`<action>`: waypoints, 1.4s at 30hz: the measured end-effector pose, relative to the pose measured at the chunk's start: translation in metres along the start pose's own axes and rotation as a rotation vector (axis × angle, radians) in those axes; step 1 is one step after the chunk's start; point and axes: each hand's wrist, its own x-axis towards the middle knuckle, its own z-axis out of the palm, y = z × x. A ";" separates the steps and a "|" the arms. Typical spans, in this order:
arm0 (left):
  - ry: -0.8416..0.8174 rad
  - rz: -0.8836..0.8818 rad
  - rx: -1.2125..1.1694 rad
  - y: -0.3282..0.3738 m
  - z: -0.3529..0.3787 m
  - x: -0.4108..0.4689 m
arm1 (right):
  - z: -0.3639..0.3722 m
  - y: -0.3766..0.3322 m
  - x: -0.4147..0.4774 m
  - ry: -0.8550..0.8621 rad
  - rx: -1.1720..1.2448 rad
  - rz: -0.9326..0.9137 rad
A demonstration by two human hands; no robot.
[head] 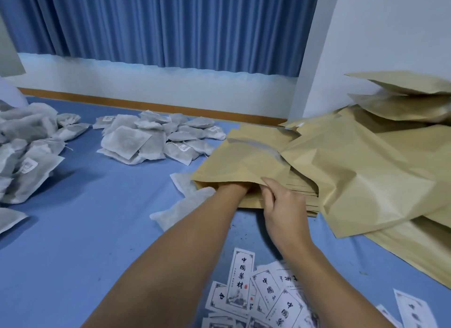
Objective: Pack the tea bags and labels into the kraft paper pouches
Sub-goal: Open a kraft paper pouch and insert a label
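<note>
Blue cloth (97,217) covers the work surface, with pleated blue curtains (170,22) and a white wall behind. Heaps of tea bags (156,139) lie at the far middle and left. A loose pile of paper pouches (390,169) spreads across the right. One pouch (244,161) lies at the pile's near edge, its mouth facing the person. The left hand (231,189) is pushed into that mouth, fingers hidden, so its grip cannot be told. The right hand (280,200) pinches the upper lip of the mouth, holding it up. Printed labels (263,291) are scattered nearest the person, below both forearms.
</note>
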 end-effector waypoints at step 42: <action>0.550 -0.018 -0.794 -0.018 0.002 -0.145 | -0.001 -0.001 -0.001 0.079 -0.061 0.005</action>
